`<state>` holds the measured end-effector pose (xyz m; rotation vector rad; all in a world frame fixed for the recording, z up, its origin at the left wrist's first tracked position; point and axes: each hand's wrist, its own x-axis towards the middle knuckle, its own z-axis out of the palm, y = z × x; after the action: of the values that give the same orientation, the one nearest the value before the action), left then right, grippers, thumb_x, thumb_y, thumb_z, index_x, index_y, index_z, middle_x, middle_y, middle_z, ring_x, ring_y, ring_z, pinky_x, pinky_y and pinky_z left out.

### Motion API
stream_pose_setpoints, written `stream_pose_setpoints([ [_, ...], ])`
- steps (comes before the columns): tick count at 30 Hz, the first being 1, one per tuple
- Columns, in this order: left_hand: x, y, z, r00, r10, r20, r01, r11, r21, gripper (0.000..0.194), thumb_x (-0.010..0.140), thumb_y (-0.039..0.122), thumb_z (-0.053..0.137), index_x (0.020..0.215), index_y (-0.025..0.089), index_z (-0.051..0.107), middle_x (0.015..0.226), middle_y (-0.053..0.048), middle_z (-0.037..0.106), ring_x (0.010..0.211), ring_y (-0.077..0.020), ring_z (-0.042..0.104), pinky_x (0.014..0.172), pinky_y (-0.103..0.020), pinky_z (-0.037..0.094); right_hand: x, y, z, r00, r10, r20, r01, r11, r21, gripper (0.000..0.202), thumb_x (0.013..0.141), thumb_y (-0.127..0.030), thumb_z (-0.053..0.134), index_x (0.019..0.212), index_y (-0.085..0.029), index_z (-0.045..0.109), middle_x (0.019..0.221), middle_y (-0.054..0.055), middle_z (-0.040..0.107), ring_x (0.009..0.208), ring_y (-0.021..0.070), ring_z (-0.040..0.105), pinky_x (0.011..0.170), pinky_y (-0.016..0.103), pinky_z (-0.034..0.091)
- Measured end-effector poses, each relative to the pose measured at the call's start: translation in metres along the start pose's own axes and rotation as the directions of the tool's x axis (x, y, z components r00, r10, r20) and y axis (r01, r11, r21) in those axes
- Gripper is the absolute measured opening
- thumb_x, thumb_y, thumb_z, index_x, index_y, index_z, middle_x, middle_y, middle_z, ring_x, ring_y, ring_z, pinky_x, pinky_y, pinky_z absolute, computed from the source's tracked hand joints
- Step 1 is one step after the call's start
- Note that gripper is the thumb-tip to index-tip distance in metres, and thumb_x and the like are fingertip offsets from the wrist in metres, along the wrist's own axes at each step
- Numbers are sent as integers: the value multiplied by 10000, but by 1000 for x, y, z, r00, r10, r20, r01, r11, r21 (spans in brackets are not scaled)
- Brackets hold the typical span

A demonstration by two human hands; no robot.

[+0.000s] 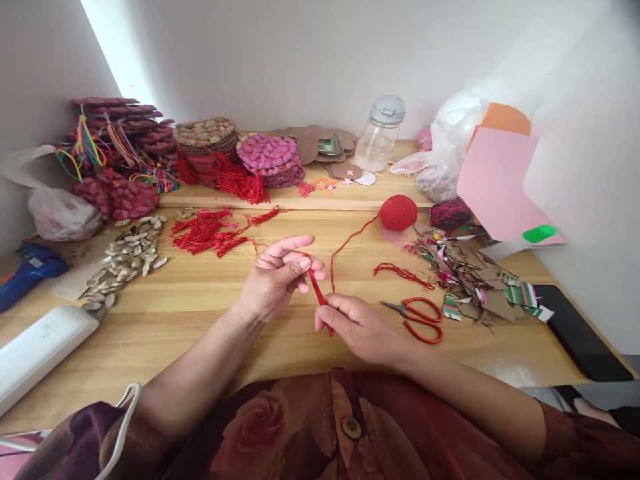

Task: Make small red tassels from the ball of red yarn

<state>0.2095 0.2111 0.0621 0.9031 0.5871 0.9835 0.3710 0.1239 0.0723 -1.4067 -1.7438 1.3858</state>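
Fingers pinch red yarn; the white case bears an illegible marking.

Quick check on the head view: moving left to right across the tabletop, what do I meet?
Blue tool → loose shells → red tassels → left hand → red strands → right hand → scissors → scraps → black phone.

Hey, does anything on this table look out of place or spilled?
Mostly the cardboard scraps, strewn in a jumble at the right, reaching the phone. At the left, shells lie in a straggling heap, with strays beside it. Both look untidy.
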Motion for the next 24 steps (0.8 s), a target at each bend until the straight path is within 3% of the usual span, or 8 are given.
stream_pose_setpoints([
  [3, 0, 2, -1, 1000, -21, -8, 20, 999, -45, 382, 709, 231, 794, 1062, 200, 651, 738, -5, 736, 633, -159, 717, 440, -157, 511, -12, 1, -6, 987, -10, 160, 46, 974, -220, 348, 977, -360, 399, 821, -182, 654, 789, 25, 650, 744, 148, 575, 698, 258, 400],
  [6, 0, 3, -2, 999, -46, 5, 46, 998, -53, 398, 704, 231, 798, 1070, 193, 646, 750, -11, 738, 639, -179, 724, 415, -166, 515, -22, -2, -21, 936, 6, 351, 139, 911, -387, 283, 927, -392, 510, 833, -198, 694, 813, 39, 696, 761, 172, 604, 684, 276, 391],
  [8, -1, 3, -1, 997, -74, 17, 75, 996, -41, 412, 706, 240, 798, 1083, 187, 643, 759, -19, 741, 656, -198, 729, 416, -181, 529, -24, -7, -32, 958, 42, 283, 84, 904, -418, 269, 884, -446, 574, 861, -213, 708, 791, 23, 701, 704, 159, 598, 638, 270, 382],
  [10, -3, 2, 1, 994, -106, 40, 106, 994, -11, 444, 713, 243, 794, 1123, 185, 635, 773, -29, 746, 673, -212, 734, 428, -195, 544, -21, -13, -40, 998, 33, 56, -9, 924, -382, 297, 874, -483, 578, 905, -215, 703, 768, 10, 688, 623, 131, 554, 576, 260, 364],
  [12, -5, 2, 3, 988, -133, 82, 131, 991, 27, 513, 725, 237, 786, 1203, 192, 608, 790, -39, 752, 683, -219, 736, 446, -206, 559, -15, -19, -43, 986, -27, -167, -25, 954, -299, 309, 875, -479, 580, 982, -211, 691, 805, 13, 682, 612, 120, 533, 561, 258, 375],
  [14, -6, 2, 4, 979, -155, 134, 148, 987, 61, 616, 735, 233, 780, 1306, 205, 549, 797, -48, 755, 689, -221, 736, 463, -214, 570, -8, -22, -41, 961, -81, -265, 31, 981, -190, 322, 871, -450, 597, 1066, -207, 678, 882, 33, 689, 677, 133, 571, 605, 266, 424],
  [19, -7, 4, 3, 946, -227, 230, 202, 971, 128, 800, 756, 215, 766, 1454, 220, 375, 742, -53, 750, 665, -211, 731, 484, -210, 575, 5, -18, -33, 976, -107, -192, 131, 985, 116, 344, 881, -362, 607, 1185, -206, 651, 1046, 68, 703, 909, 192, 653, 766, 313, 510],
  [24, -6, 4, 0, 914, -307, 263, 259, 944, 202, 787, 760, 210, 762, 1451, 214, 386, 774, -78, 755, 685, -222, 734, 502, -227, 584, 8, -13, -36, 987, -95, -133, 118, 977, 178, 281, 861, -320, 636, 1109, -203, 700, 951, 49, 732, 872, 186, 669, 764, 312, 514],
])
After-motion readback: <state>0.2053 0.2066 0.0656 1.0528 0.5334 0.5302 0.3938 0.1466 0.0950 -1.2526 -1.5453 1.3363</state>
